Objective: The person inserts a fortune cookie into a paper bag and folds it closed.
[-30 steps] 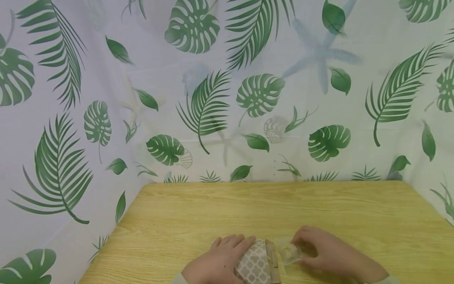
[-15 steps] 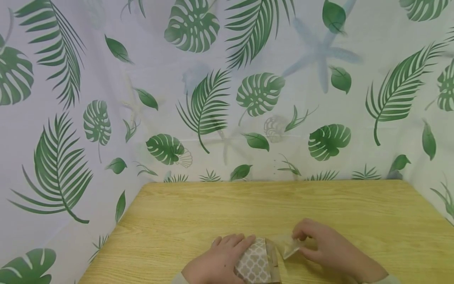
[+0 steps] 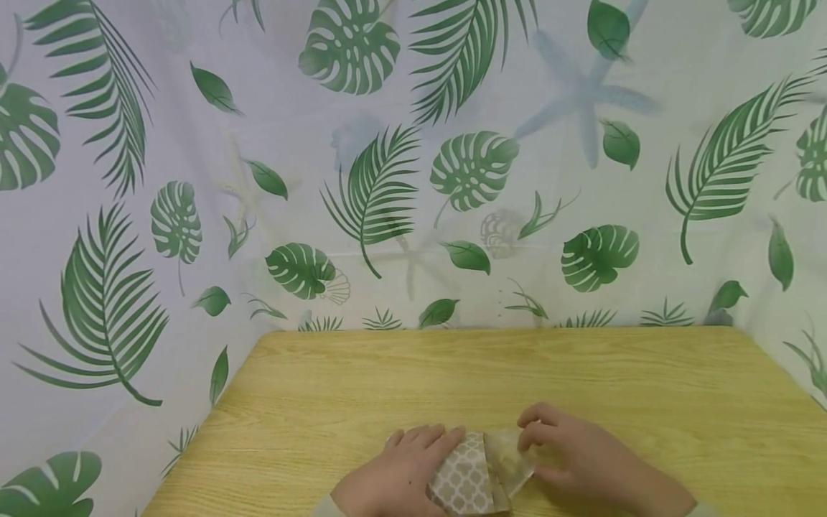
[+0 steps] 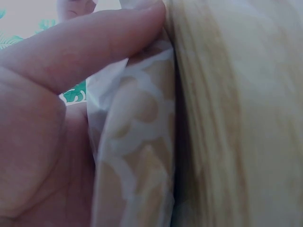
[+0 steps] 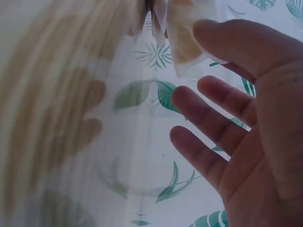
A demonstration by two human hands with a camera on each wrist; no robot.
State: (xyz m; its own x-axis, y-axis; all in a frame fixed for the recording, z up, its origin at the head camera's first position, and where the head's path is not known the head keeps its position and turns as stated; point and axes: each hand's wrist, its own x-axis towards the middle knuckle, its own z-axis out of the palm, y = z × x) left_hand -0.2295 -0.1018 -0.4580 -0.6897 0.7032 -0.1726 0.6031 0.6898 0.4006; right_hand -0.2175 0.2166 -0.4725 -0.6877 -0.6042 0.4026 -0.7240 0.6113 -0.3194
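My left hand (image 3: 403, 474) lies over a small tan box (image 3: 464, 477) with a white lattice print. It grips the box near the front of the table; in the left wrist view the thumb bears on the printed side (image 4: 142, 109). From the box's right end sticks out a clear plastic wrapper (image 3: 510, 459), its far part hidden at the box. My right hand (image 3: 581, 452) pinches that wrapper at its outer edge. In the right wrist view the thumb presses on the film (image 5: 184, 45), with the other fingers spread below.
Both hands work over a wood-grain table (image 3: 491, 373). A white curtain (image 3: 400, 108) with green leaf prints hangs behind the table and along its sides.
My right hand first drew slightly back and up with the wrapper, then moved left toward the box. The wrapper now lies closer against the box's end. My left hand stays put.
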